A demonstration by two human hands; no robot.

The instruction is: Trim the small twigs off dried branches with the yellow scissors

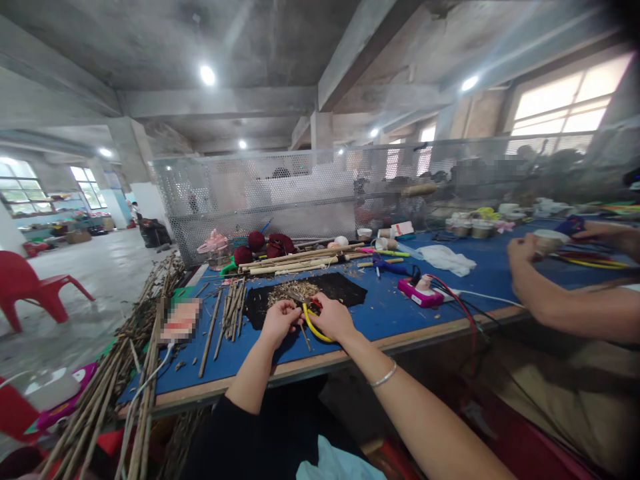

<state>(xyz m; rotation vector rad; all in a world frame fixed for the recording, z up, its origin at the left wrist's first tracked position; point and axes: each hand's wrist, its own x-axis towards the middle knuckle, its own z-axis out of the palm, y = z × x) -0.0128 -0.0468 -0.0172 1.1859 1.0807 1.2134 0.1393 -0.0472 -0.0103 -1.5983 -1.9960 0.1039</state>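
My right hand (334, 320) is closed around a pair of yellow-handled cutters (314, 328), whose dark blades point away from me over the cloth. Beside it, my left hand (280, 324) pinches with thumb and fingers at a thin twig (305, 339), which slants down from the fingertips toward the table edge; the pinched end is mostly hidden. Beneath and beyond both hands lies a black cloth (345, 288) strewn with a heap of short cut twig pieces (295, 289). Left of the cloth rests a bundle of cut sticks (231, 308) on the blue tabletop (380, 327).
Long branches (113, 383) lean along the table's left end. Dark red balls (256, 241) and long sticks (305, 260) lie at the back. A purple power strip (420, 293) with cables and a white cloth (447, 259) are rightward. A co-worker's arms (565, 300) reach in at right.
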